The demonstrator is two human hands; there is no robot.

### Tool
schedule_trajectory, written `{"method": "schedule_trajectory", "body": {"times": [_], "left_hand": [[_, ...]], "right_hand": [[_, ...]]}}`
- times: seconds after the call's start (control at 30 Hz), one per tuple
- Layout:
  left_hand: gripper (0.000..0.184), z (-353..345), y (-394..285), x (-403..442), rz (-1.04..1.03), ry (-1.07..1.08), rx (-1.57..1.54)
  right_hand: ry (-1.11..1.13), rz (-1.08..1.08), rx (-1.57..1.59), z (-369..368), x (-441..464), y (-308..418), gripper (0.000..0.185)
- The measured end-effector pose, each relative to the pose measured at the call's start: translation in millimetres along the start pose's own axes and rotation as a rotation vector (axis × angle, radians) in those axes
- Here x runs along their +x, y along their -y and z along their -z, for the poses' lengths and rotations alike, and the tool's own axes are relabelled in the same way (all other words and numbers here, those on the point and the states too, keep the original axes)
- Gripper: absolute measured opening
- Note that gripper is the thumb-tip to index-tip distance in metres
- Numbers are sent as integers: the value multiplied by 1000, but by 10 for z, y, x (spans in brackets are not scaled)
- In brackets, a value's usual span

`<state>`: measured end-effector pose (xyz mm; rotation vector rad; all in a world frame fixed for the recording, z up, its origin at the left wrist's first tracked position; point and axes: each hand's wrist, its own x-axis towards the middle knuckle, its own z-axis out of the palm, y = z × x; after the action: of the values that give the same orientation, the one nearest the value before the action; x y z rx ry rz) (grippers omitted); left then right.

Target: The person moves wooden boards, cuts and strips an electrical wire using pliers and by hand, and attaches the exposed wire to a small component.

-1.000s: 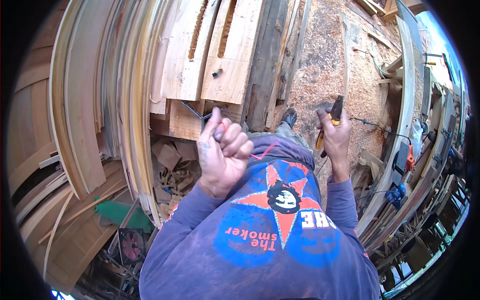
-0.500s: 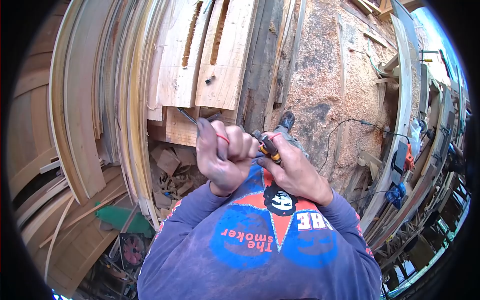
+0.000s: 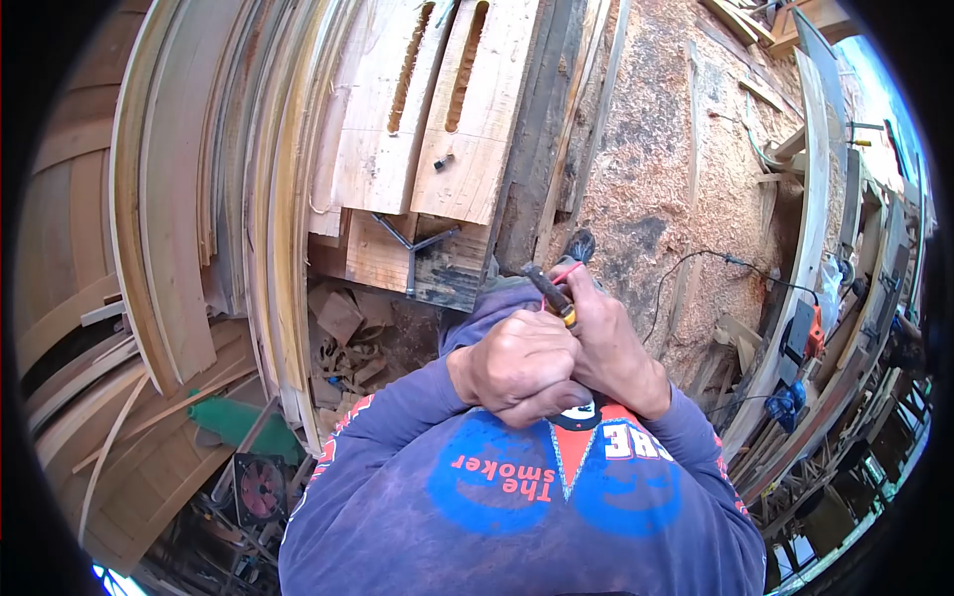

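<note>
Both my hands meet in front of my shirt. My left hand (image 3: 525, 366) is a closed fist pressed against my right hand, with the end of a thin red cord (image 3: 569, 272) running into it. Fingers of my right hand (image 3: 613, 343) are wrapped round pliers (image 3: 549, 291) with dark jaws and yellow-and-black handles; the jaws point up and left beside the cord. Most of the handles are hidden by the hands. Up and left of them, a three-armed metal wrench (image 3: 412, 246) lies on a wood block.
Slotted timber boards (image 3: 467, 149) lie beyond, with a small dark metal piece (image 3: 443, 162) on one. Long planks (image 3: 179, 199) stand at left. Sawdust covers the ground (image 3: 646, 169); an orange power tool (image 3: 817, 333) and its cable are at right. A fan (image 3: 260, 487) is lower left.
My right hand has come in from the right with the pliers to meet my left. The left fist has turned over and moved right and down, uncovering the wrench.
</note>
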<state>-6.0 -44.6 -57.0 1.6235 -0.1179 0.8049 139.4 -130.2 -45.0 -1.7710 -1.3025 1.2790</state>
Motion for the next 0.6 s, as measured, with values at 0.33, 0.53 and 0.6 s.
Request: {"method": "schedule_trajectory", "body": {"times": [0.33,0.53,0.6], "left_hand": [[33,-105,22,-105,195,72,132],[39,51,-228,-361,355,-531,-502],[51,120,-172,-402,448,-908,-843]], "right_hand": [[-239,-58,23,-83,-32,-344,21],[-761,-586,408,1105,-410,-1969,23],[-709,-623,349,1141,-540,-1766,23]]}}
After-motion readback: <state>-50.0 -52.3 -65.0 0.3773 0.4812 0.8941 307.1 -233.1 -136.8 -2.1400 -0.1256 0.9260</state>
